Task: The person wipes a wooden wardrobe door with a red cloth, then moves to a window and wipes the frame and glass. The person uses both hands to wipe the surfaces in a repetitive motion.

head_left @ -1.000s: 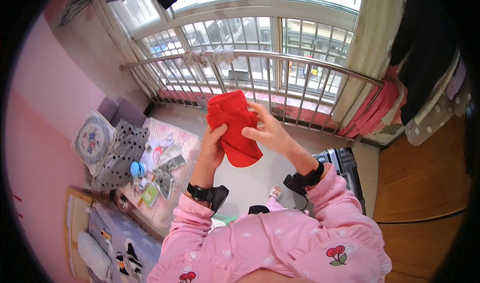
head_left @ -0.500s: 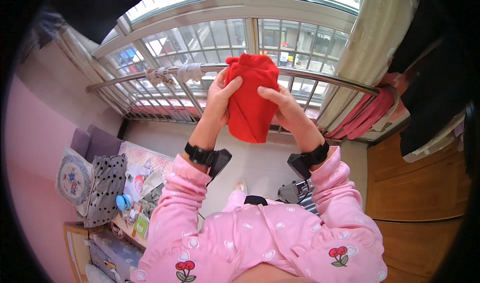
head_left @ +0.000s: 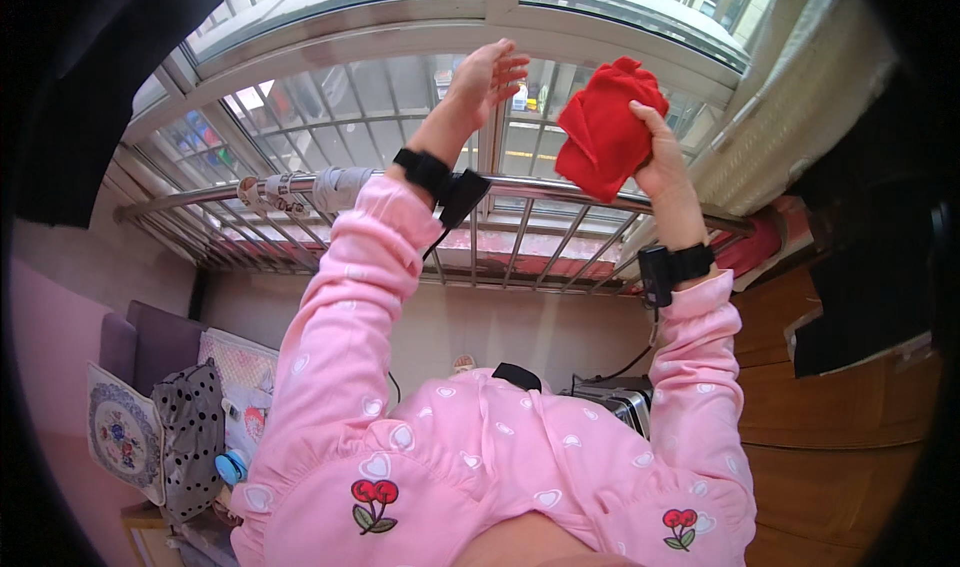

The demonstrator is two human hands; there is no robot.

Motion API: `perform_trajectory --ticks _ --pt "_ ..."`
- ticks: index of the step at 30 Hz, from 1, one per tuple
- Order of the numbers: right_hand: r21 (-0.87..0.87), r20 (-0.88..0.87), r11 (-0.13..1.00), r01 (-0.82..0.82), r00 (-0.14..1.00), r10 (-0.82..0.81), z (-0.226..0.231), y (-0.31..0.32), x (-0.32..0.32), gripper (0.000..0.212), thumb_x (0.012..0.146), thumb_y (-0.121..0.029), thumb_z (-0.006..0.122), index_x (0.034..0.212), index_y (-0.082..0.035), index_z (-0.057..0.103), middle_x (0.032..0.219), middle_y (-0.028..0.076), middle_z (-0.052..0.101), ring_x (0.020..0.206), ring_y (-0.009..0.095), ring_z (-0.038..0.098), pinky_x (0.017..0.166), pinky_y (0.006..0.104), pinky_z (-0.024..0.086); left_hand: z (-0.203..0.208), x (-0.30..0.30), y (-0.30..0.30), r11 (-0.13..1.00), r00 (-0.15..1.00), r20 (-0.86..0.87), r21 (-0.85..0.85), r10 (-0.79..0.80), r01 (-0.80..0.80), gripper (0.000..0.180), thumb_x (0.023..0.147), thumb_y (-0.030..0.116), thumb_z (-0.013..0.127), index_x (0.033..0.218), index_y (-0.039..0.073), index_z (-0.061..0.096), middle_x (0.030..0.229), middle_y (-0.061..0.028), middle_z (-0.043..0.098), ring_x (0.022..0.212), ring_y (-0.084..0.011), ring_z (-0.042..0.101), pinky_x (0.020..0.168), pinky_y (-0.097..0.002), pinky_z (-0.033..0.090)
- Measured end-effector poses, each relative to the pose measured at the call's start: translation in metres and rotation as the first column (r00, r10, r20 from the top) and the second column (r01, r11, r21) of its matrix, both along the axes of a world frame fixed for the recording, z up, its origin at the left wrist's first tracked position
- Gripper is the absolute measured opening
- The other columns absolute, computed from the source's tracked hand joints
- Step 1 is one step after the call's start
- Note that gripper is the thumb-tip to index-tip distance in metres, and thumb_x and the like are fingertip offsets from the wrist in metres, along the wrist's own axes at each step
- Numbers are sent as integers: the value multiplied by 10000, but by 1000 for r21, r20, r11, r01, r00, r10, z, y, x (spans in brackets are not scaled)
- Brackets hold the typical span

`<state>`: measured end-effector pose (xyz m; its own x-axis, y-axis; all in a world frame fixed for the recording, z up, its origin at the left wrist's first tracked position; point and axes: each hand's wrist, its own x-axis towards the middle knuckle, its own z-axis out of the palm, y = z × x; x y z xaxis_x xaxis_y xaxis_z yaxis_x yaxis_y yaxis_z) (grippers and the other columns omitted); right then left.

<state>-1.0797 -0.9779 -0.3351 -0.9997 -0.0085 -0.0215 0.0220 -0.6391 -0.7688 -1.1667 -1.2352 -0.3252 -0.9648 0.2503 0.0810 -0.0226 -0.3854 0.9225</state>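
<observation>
No clear signs or screens appear. At the lower left, beside a purple seat, a small heap holds what may be flat packages in pale colours with a red patch, too small to make out. A round blue item lies among them.

I see one red cloth item, a soft knit or fleece piece, bunched and folded over on itself rather than spread flat. It is raised high in front of the window, clear of any surface, hanging in the air above the metal rail. Its upper part is gathered into a rounded lump; its lower edge comes to a loose corner pointing down and to the left. My right hand grips it along its right edge, fingers closed into the fabric. My left hand is apart from it, fingers spread, touching nothing.
</observation>
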Motion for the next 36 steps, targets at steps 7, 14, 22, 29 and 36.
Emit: perform_trajectory --ticks 7,14,22,29,36 --pt "248 -376 878 410 876 -303 38 7 -112 386 909 -202 738 1251 -53 638 1230 126 711 1101 287 694 983 421 552 10 -87 0 985 985 15 11 169 -170 433 1040 364 558 1380 96 552 1263 -100 685 1099 -208 634 904 -373 502" --pt "50 -972 -307 951 117 204 103 -21 -243 474 789 -347 794 1130 -56 638 1053 165 688 1027 416 639 906 488 521 16 -149 5 909 892 -207 -26 402 -416 411 1006 283 615 1368 89 593 1148 -36 689 992 -134 636 813 -298 506" --pt "29 -568 -357 934 309 763 36 -12 -279 445 845 -251 707 1280 -324 651 1283 -21 626 1279 248 485 1113 533 336 -10 -211 17 561 443 -686 -61 577 -825 418 913 179 596 1282 -14 634 1089 -166 690 984 -270 673 907 -369 534" --pt "-136 -536 -359 923 236 810 73 -13 -294 242 826 -214 668 1051 -186 754 1094 21 722 1105 281 632 996 489 430 -22 -220 27 267 172 -880 -54 444 -962 350 939 150 610 1268 35 640 1121 -131 698 994 -246 682 886 -359 535" --pt "139 -728 -239 961 263 633 146 -76 -284 581 871 -323 684 1424 -181 575 1444 107 554 1341 350 495 1155 553 315 -33 -231 8 514 415 -761 -126 498 -848 320 922 191 580 1213 113 690 1072 -121 711 968 -295 692 863 -393 547"
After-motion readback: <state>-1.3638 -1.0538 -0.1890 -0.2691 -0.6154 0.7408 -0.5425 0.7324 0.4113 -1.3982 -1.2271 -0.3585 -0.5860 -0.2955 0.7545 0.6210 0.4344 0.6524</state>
